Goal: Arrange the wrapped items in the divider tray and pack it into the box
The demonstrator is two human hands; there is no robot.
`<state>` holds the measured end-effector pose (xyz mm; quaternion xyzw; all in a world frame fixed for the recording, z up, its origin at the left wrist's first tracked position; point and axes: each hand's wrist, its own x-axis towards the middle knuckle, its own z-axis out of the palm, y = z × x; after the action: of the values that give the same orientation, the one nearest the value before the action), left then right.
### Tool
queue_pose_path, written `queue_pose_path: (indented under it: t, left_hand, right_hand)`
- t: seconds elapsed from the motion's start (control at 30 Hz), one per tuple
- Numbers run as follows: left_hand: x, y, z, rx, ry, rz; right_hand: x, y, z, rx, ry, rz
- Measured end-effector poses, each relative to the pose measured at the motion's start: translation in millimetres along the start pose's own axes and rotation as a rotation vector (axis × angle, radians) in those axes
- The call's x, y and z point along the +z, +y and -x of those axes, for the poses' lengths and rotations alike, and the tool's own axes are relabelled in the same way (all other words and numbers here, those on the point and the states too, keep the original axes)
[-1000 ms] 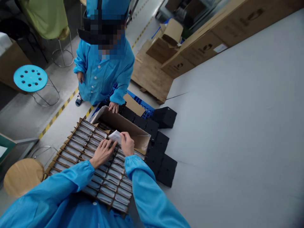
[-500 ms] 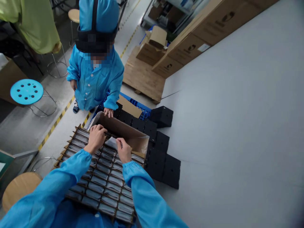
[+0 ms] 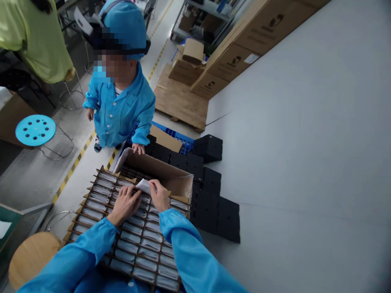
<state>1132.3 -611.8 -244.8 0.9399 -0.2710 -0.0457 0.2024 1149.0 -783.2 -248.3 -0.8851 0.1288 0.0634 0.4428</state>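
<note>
A cardboard divider grid (image 3: 93,191) lies across the front of an open carton (image 3: 161,169), its cells filled with folded white packets (image 3: 143,256). My right hand (image 3: 159,196) pinches the edge of a thin white packet (image 3: 143,186), which stands tilted above the grid. Beside its lower left end is my left hand (image 3: 124,205), resting over the cells with thumb and fingers a little apart. Whether the left fingertips touch the white packet cannot be made out. Part of the grid is hidden under both forearms.
A co-worker in blue (image 3: 119,110) stands across the carton, one hand (image 3: 138,148) at its rim. Black boxes (image 3: 207,203) stack along the wall at right. A blue stool (image 3: 36,130) and a wooden stool (image 3: 33,258) stand left. Cartons (image 3: 235,61) line the wall behind.
My left hand has drawn back toward me from the grid's far edge. My right hand keeps its pinch on the white packet, now raised slightly. The co-worker's head has turned.
</note>
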Motion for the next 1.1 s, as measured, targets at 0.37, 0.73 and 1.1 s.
queue_pose_path:
  t: [0.37, 0.73, 1.1]
  left_hand:
    - [3.3, -0.3, 5.7, 0.014, 0.024, -0.007]
    - [11.1, -5.0, 15.0, -0.089, 0.211, 0.144]
    - [8.4, -5.2, 16.8, -0.007, 0.118, 0.139]
  right_hand:
    - [2.1, 0.0, 3.5, -0.041, 0.014, -0.008]
    - [1.2, 6.5, 28.7, -0.495, -0.003, 0.051]
    - [12.5, 11.3, 25.8, -0.651, 0.059, 0.164]
